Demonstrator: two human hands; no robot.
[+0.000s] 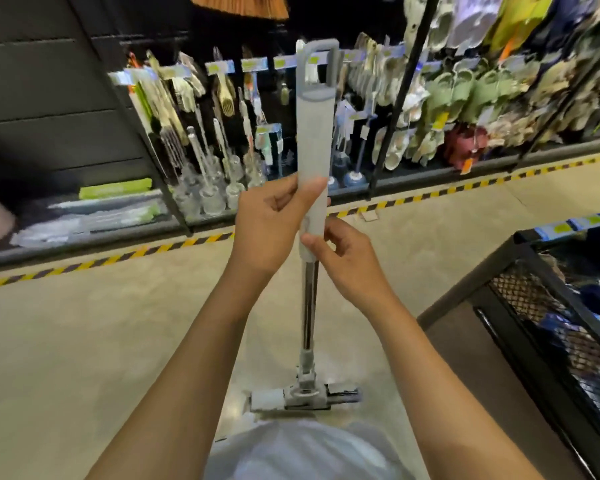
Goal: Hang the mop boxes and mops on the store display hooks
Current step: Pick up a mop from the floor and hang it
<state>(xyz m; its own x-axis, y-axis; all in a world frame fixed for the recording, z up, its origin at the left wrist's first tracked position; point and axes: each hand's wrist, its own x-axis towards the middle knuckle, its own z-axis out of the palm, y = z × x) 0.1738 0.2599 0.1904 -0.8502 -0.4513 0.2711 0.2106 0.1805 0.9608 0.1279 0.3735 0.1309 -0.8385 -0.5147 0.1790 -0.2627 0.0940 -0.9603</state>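
— What is held by the hands?

— A mop is held upright in front of the person. The left hand is wrapped round the grey grip, and its thumb is laid on the front. The right hand is placed just below it. The bottom end of the grip is held by its thumb and curled fingers.

— Where is the rest of the mop seen?

— A grey loop is seen at the very top. A shiny pole is seen under the hands. The flat mop head is seen low down by the floor. Whether the floor is touched cannot be told.

— What is seen further away?

— A yellow and black stripe is laid across the floor. Behind it, dark shelves are filled with brushes. To the right of those, many slippers are hung up. A black wire bin is seen near the right arm. Orange broom bristles are seen at the top edge. Much of the far part is blurred.
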